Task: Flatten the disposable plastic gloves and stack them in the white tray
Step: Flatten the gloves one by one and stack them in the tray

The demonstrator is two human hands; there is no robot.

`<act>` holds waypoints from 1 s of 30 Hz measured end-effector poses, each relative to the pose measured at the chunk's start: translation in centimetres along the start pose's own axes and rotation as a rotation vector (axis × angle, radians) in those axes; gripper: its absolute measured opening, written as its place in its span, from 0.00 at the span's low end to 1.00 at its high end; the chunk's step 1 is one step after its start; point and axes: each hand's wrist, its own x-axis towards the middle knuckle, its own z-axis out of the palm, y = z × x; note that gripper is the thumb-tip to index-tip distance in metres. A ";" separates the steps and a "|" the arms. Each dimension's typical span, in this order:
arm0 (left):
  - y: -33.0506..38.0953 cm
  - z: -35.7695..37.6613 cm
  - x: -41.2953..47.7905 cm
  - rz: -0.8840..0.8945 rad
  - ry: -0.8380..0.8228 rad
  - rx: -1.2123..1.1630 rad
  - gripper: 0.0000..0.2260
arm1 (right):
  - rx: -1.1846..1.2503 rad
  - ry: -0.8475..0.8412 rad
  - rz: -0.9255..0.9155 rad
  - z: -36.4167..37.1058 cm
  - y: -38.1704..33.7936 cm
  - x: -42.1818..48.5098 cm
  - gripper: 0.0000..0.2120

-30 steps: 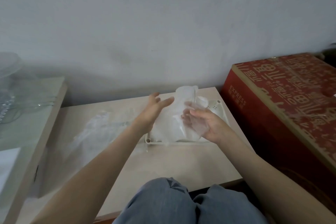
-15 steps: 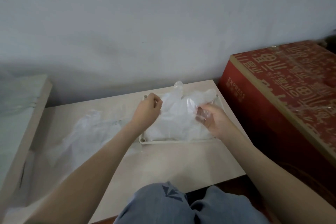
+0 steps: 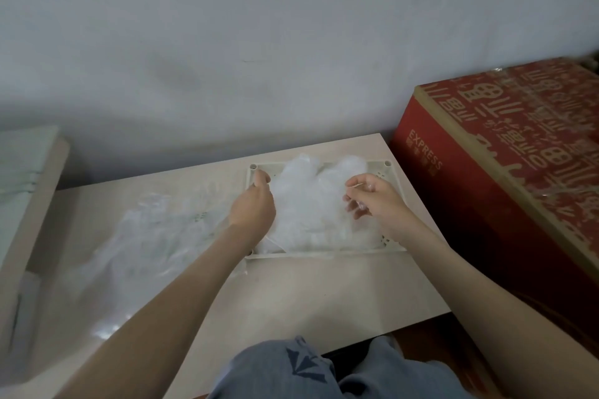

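Pinching, seemingly, opposite edges of crumpled translucent plastic glove [image 3: 311, 204] with left hand [image 3: 254, 209], right hand [image 3: 379, 201]; stretched between them over white rectangular plastic tray [image 3: 377, 168], long axis toward grey wall [image 3: 291, 42].

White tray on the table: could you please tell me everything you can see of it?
The white tray is a shallow, off-white rectangle that looks like plastic, with round sockets at its far corners and small perforations in its floor. It lies flat on the far right of the table, beside the red box. A crumpled heap of translucent gloves covers most of it. The left hand and the right hand pinch the gloves above it.
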 end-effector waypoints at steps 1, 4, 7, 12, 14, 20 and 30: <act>0.0 0.1 -0.1 0.011 -0.005 -0.049 0.20 | -0.029 -0.004 -0.013 0.0 0.0 0.1 0.06; 0.5 0.0 -0.1 -0.002 -0.030 -0.254 0.22 | -0.123 0.009 -0.044 0.2 -0.2 0.5 0.05; 1.3 -0.1 0.6 -0.120 -0.032 -0.410 0.19 | -0.155 0.017 -0.056 0.4 -0.3 0.7 0.06; 2.1 -0.5 0.4 -0.030 -0.050 -0.433 0.11 | -0.057 0.010 -0.067 0.4 -0.7 0.6 0.05; 2.4 -0.9 0.1 -0.003 -0.021 -0.544 0.08 | -0.007 -0.013 -0.081 0.2 -0.8 0.6 0.03; 5.0 -3.9 -1.4 0.211 -0.087 -0.798 0.13 | -0.068 -0.143 -0.045 -0.2 -1.5 0.3 0.28; 7.8 -7.9 -2.4 0.333 -0.261 -1.109 0.17 | -0.004 -0.380 -0.079 -1.0 -3.4 -2.4 0.32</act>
